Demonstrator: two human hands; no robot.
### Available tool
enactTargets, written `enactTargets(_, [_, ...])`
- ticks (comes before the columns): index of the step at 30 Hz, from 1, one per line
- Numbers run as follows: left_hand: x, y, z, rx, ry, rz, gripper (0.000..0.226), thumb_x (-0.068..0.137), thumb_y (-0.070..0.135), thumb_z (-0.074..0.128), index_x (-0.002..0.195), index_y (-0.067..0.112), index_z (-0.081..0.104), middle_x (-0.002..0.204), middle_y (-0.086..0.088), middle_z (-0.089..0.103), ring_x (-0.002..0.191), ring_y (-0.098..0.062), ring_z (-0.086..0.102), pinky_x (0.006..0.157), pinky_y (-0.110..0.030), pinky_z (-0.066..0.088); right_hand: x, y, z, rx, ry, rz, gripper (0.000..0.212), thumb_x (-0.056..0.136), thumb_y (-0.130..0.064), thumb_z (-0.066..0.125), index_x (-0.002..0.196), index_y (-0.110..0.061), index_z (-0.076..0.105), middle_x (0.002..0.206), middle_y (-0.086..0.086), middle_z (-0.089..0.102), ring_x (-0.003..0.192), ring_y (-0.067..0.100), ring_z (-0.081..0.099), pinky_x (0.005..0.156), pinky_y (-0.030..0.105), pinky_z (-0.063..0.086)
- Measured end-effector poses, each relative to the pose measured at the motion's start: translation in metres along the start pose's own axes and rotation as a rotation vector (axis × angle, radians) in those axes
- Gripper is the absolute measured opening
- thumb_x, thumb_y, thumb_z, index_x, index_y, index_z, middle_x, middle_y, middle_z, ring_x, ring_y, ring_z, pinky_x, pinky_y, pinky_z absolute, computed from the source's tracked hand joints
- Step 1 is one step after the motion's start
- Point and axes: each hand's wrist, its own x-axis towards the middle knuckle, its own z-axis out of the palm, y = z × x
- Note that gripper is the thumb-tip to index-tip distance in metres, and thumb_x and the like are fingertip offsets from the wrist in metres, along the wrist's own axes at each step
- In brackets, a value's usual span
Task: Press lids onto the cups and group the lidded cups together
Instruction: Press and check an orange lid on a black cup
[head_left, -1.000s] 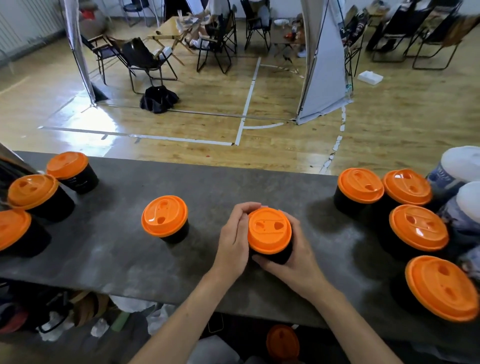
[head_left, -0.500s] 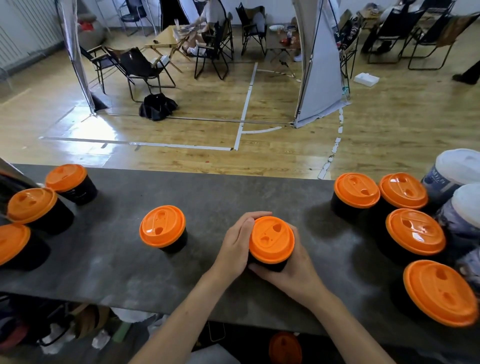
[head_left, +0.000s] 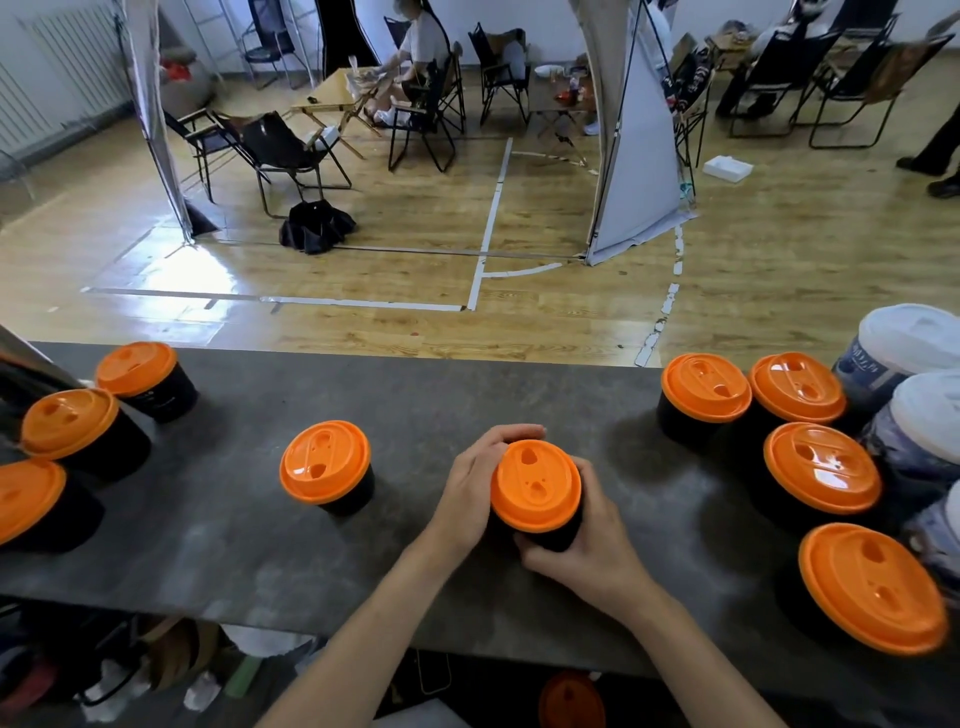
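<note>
The grey worktop (head_left: 218, 545) runs across the view, with its near edge and both ends cut off. At its right end stand four black cups with orange lids (head_left: 821, 467), close together; the nearest one is dark below its lid, so its wall is hard to make out. At the left end three more lidded cups (head_left: 70, 423) stand as a group, the nearest cut by the picture's edge. At the far right, white-lidded cups (head_left: 909, 338) are partly out of view. They carry blue print that is too blurred to read.

A single lidded cup (head_left: 324, 462) stands alone, left of centre. The held cup (head_left: 550, 538) stands on the worktop at centre, near its front edge and well apart from both groups, with its orange lid (head_left: 535, 486) on top. The left hand (head_left: 467, 488) curls round its left and far side just under the lid. The right hand (head_left: 587, 551) wraps its near right side, its fingers mostly hidden behind the cup.

Below the worktop edge a loose orange lid (head_left: 571, 701) is partly hidden. Faint marks on one left cup cannot be read.
</note>
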Motion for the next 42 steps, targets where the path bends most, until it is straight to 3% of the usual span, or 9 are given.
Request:
enactTargets(3, [-0.007, -0.001, 0.008, -0.05, 0.053, 0.012, 0.045, 0.102, 0.026, 0.033, 0.119, 0.008, 0.071, 0.118, -0.006, 0.075, 0.111, -0.021, 0.069, 0.094, -0.024, 0.051, -0.001, -0.002, 0.003, -0.007, -0.02, -0.027, 0.084, 0.066, -0.025, 0.088, 0.135, -0.039, 0.042, 0.126, -0.026, 0.056, 0.122, 0.002, 0.056, 0.099, 0.022, 0.048])
enactTargets(7, [-0.023, -0.009, 0.018, -0.02, 0.195, 0.078, 0.043, 0.104, 0.027, 0.031, 0.121, 0.013, 0.069, 0.118, 0.002, 0.073, 0.115, -0.019, 0.067, 0.096, -0.024, 0.05, -0.001, -0.003, 0.006, 0.022, 0.025, 0.004, 0.096, 0.059, -0.045, 0.096, 0.135, -0.034, 0.038, 0.127, -0.027, 0.052, 0.12, 0.0, 0.056, 0.093, 0.013, 0.047])
enactTargets(10, [-0.029, -0.013, 0.024, -0.014, 0.256, 0.097, 0.043, 0.105, 0.028, 0.031, 0.122, 0.012, 0.067, 0.119, 0.005, 0.072, 0.116, -0.017, 0.066, 0.096, -0.021, 0.049, -0.002, -0.001, 0.006, 0.002, 0.032, 0.012, 0.088, 0.058, -0.044, 0.096, 0.127, -0.038, 0.041, 0.123, -0.03, 0.054, 0.115, -0.002, 0.058, 0.089, 0.011, 0.047])
enactTargets(18, [0.001, -0.001, 0.007, -0.026, 0.054, -0.011, 0.043, 0.1, 0.025, 0.036, 0.115, 0.01, 0.074, 0.118, -0.003, 0.075, 0.113, -0.018, 0.068, 0.096, -0.023, 0.05, 0.001, 0.003, 0.004, -0.022, 0.027, -0.023, 0.081, 0.062, -0.031, 0.093, 0.129, -0.037, 0.049, 0.122, -0.022, 0.059, 0.118, 0.004, 0.059, 0.095, 0.027, 0.051])
enactTargets(24, [-0.018, -0.005, 0.017, 0.028, 0.213, 0.075, 0.039, 0.103, 0.024, 0.034, 0.114, 0.012, 0.069, 0.109, 0.001, 0.074, 0.106, -0.018, 0.069, 0.091, -0.025, 0.052, 0.001, -0.002, 0.007, 0.032, 0.092, -0.004, 0.091, 0.053, -0.05, 0.097, 0.125, -0.039, 0.043, 0.122, -0.024, 0.057, 0.116, 0.004, 0.059, 0.091, 0.014, 0.047])
enactTargets(28, [-0.024, -0.01, 0.02, 0.056, 0.265, 0.103, 0.035, 0.104, 0.024, 0.034, 0.116, 0.015, 0.066, 0.11, 0.002, 0.072, 0.109, -0.02, 0.068, 0.092, -0.027, 0.052, 0.0, 0.001, 0.004, 0.027, 0.09, 0.018, 0.084, 0.058, -0.036, 0.098, 0.124, -0.038, 0.047, 0.121, -0.028, 0.059, 0.115, -0.001, 0.06, 0.091, 0.013, 0.047])
enactTargets(34, [0.003, 0.001, 0.006, -0.035, 0.039, -0.019, 0.046, 0.102, 0.03, 0.036, 0.116, 0.007, 0.073, 0.112, -0.007, 0.076, 0.108, -0.02, 0.071, 0.094, -0.024, 0.052, 0.0, 0.004, 0.003, 0.009, 0.049, -0.001, 0.08, 0.062, -0.024, 0.092, 0.129, -0.038, 0.05, 0.121, -0.024, 0.063, 0.117, 0.001, 0.061, 0.097, 0.024, 0.05])
enactTargets(37, [-0.001, 0.0, 0.011, -0.06, 0.069, -0.013, 0.049, 0.102, 0.03, 0.034, 0.114, 0.004, 0.074, 0.112, -0.007, 0.077, 0.107, -0.019, 0.071, 0.092, -0.021, 0.051, 0.001, 0.002, 0.005, 0.017, 0.038, -0.021, 0.08, 0.065, -0.032, 0.094, 0.132, -0.034, 0.05, 0.125, -0.018, 0.061, 0.12, 0.006, 0.06, 0.098, 0.028, 0.05])
enactTargets(42, [-0.018, -0.012, 0.019, 0.012, 0.26, 0.064, 0.043, 0.104, 0.03, 0.033, 0.116, 0.013, 0.07, 0.113, 0.0, 0.074, 0.111, -0.019, 0.068, 0.094, -0.026, 0.051, 0.0, -0.002, 0.007, 0.025, 0.082, 0.003, 0.091, 0.056, -0.056, 0.093, 0.128, -0.035, 0.042, 0.126, -0.017, 0.055, 0.118, 0.003, 0.057, 0.092, 0.016, 0.047])
